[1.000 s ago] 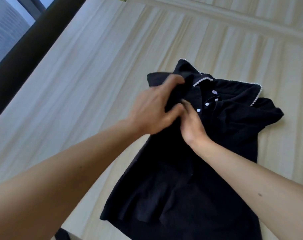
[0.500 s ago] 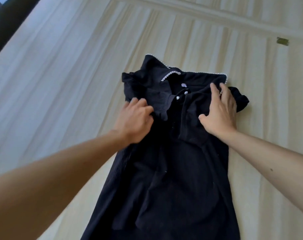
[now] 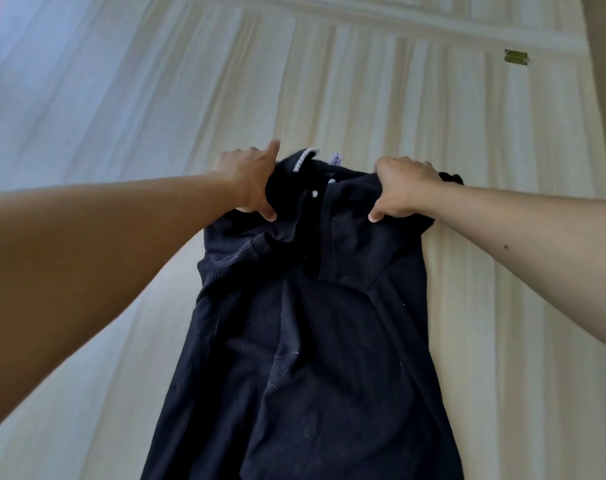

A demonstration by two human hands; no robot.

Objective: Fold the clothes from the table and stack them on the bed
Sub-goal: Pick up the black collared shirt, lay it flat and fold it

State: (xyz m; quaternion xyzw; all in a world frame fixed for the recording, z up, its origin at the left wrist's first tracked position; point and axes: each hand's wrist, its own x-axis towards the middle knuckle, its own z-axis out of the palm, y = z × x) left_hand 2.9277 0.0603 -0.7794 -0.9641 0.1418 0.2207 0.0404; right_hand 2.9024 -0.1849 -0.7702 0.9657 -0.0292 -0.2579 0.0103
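Early stage, I'd say: black ribbed pearl-collared garment (image 3: 312, 341) mid-frame on pale wooden table (image 3: 121, 133), left hand (image 3: 249, 181) and right hand (image 3: 402, 192) each clamped on a shoulder — fold unfinished, stacking pending.

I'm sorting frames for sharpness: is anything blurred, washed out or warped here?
Head view: the left hand has a motion-smeared raised fingertip; the dark garment is underlit, its folds barely readable; the pale wood table washes out bluish toward the frame's left edge; its plank lines fan outward, wide-angle distortion.
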